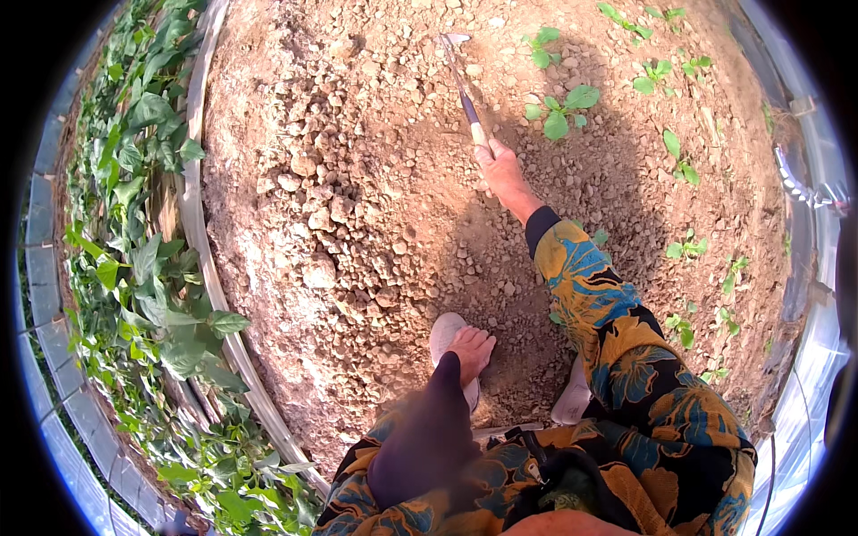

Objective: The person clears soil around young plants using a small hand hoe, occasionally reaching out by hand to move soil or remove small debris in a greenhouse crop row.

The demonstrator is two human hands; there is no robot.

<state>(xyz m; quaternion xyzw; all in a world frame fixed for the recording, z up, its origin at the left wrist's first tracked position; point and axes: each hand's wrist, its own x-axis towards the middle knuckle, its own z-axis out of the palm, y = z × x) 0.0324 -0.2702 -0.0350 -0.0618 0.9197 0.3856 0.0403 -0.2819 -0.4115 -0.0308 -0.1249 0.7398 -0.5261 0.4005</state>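
My right hand [503, 173] is closed around the pale handle of a hand hoe [468, 107]. The hoe reaches away from me over dry, cloddy soil [395, 174], its small metal blade at the far end by the ground. Just right of the tool grows a leafy green seedling [558, 119], with a smaller seedling [541, 48] beyond it. My left hand [472, 352] hangs low by a dark-clad leg, above a pale shoe [445, 333]. No tool shows in it, and its fingers look bent close together; their undersides are hidden.
Dense leafy vines [147, 268] run along the left, bordered by a pale edging strip [194, 167]. Several seedlings [686, 248] are scattered over the soil at right. Plastic sheeting [808, 362] bounds the far right. Another shoe [573, 398] stands below my right sleeve.
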